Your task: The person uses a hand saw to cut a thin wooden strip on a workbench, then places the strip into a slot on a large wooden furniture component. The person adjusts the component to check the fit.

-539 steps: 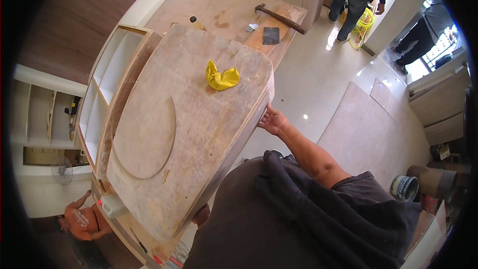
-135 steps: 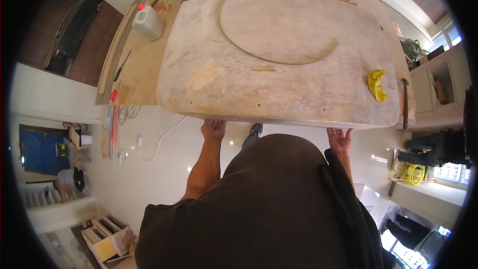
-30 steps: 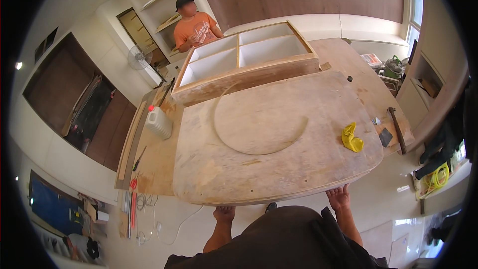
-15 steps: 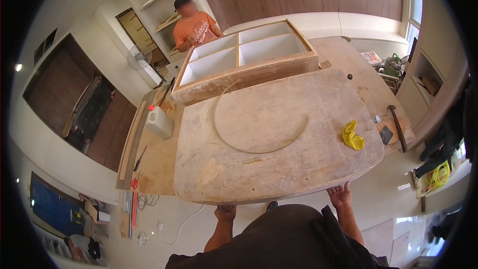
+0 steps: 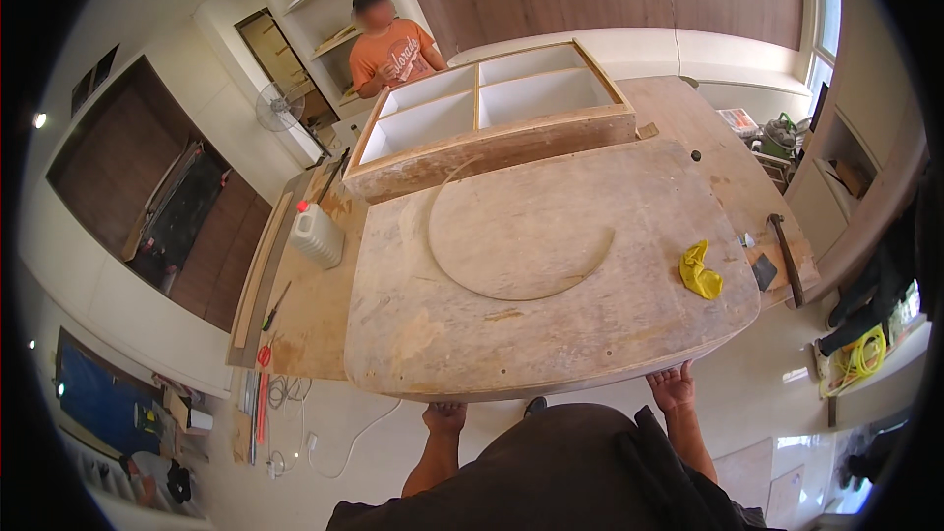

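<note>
A large, pale wooden panel point(image 5: 413, 324) with rounded near corners and a curved strip mark point(image 5: 536, 298) on its top lies before me. My left hand point(image 5: 445, 417) is at its near edge, with the fingers mostly hidden beneath. Farther right, my right hand point(image 5: 673, 388) holds the same edge, palm up, fingers curled up against the underside. A crumpled yellow cloth or glove point(image 5: 700, 273) rests on the panel's right side. Behind the panel stands a wooden cabinet frame point(image 5: 501, 143) with white inner compartments.
A pale jug with a red cap point(image 5: 318, 236), a screwdriver point(image 5: 276, 306) and red-handled scissors point(image 5: 265, 355) lie left on the worktable point(image 5: 305, 329). A hammer point(image 5: 786, 261) lies right. Past the cabinet a person in an orange shirt point(image 5: 393, 54) stands. Cables point(image 5: 359, 442) run across the floor.
The view has shifted slightly, so the panel and cabinet appear a little farther right. Both my hands stay at the panel's near edge.
</note>
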Available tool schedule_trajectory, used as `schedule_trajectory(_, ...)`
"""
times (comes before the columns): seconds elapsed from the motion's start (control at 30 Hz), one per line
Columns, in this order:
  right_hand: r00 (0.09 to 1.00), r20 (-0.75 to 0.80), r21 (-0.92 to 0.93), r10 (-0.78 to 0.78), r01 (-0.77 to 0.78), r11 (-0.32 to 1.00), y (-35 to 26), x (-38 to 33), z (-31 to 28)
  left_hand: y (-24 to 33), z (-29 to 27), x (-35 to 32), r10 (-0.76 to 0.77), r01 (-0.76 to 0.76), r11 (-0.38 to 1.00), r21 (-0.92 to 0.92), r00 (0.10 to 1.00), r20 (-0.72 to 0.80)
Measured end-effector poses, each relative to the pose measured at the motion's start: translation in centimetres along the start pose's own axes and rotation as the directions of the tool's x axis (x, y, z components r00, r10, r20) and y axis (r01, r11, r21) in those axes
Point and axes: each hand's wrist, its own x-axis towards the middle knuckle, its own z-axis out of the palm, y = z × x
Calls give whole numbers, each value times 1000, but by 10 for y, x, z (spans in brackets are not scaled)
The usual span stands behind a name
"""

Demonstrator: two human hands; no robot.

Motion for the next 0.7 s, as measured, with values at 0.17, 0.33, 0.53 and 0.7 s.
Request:
schedule_trajectory(0.17, 1000, -11, 7, -10, 10, 1000, -1, 1, -2, -8, 19, -18, 18, -17, 1000, 23, 999, -26)
schedule_trajectory(0.33, 1000, -14, 10, -8, 8, 1000, -2, 0, -1, -10, 26, -23, 19, -18, 1000, 15, 998, -60)
schedule_trajectory(0.53, 998, -58, 46, -2, 5, 999, 1, -2, 7, 0, 3, -4, 6, -6, 1000, -21, 1000, 1)
schedule_trajectory(0.7, 999, -42, 62, -3, 6, 998, 0, 1, -1, 2, -6, 5, -34, 38, 998, -43, 996, 77)
